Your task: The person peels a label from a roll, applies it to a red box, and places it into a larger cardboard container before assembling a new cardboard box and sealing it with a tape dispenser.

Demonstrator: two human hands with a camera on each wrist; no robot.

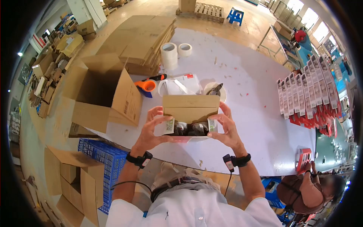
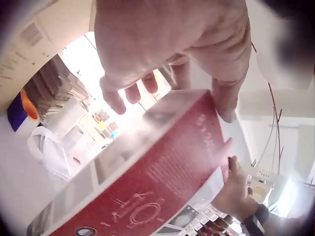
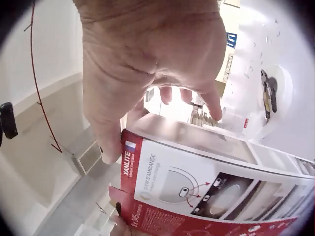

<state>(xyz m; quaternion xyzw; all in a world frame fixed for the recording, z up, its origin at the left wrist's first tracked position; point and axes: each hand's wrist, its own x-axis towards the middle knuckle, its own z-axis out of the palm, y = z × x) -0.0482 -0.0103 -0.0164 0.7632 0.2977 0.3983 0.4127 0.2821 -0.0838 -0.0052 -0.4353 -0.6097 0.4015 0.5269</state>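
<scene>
A small box with a raised brown cardboard lid point(image 1: 191, 102) is held over the near table edge. Its printed outside is red in the left wrist view point(image 2: 147, 177), and red and white in the right wrist view point(image 3: 206, 182). Two dark, shiny items point(image 1: 198, 129) lie inside, between the white side flaps. My left hand point(image 1: 151, 131) grips the left end, fingers at the flap and thumb at the near side. My right hand point(image 1: 228, 130) holds the right end in the same way. Each wrist view shows thumb and fingers on opposite sides of the box.
A large open carton point(image 1: 124, 94) and stacked flat cardboard point(image 1: 136, 38) are at the left. Beyond the box are tape rolls point(image 1: 169, 51), an orange tape dispenser point(image 1: 147, 86) and a white bowl point(image 1: 222, 92) with a tool. Printed packages point(image 1: 308, 89) and another person point(image 1: 306, 189) are at right.
</scene>
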